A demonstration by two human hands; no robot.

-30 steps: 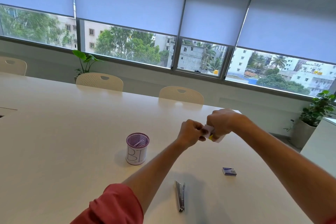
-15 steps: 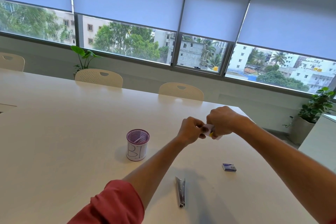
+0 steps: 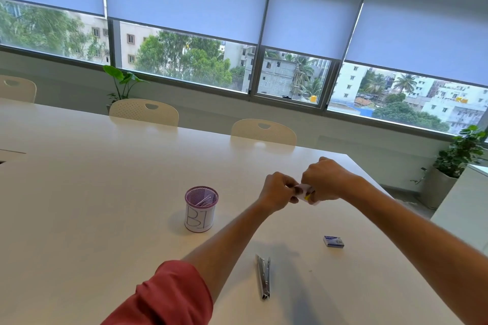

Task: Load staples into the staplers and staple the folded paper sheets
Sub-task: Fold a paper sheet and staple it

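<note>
- A metal stapler point(image 3: 263, 277) lies open on the tabletop point(image 3: 105, 219) nearest, a blue staple box point(image 3: 333, 241) beyond it.
- Farther out, left hand point(image 3: 277, 192) and right hand point(image 3: 323, 182) each grip the folded paper point(image 3: 303, 189); a yellow stapler seems clamped inside, mostly hidden.
- Keep the layers square, then squeeze firmly.

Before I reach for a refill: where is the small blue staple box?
In the head view the blue staple box lies on the white table, on the right, just below the right forearm and up-right of the metal stapler.
</note>
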